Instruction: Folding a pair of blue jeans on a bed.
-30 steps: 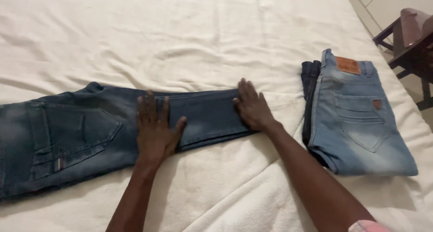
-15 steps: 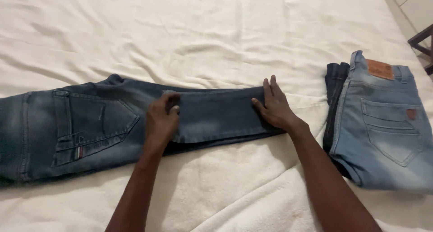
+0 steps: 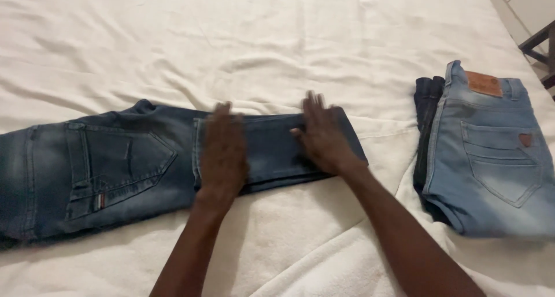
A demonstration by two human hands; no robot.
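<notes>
Dark jeans (image 3: 115,164) under left hand (image 3: 224,152) and right hand (image 3: 322,136), fingers flat, slightly apart.

Soft, even indoor light, white bed (image 3: 277,37) bright without glare, faint shadows under both forearms, fingertips smeared by motion blur, mild softness overall, dimmer toward the bed's right edge

left hand (image 3: 222,152) + right hand (image 3: 322,136) flat on dark jeans (image 3: 115,164) | light jeans (image 3: 491,152) (folded) apart
</notes>
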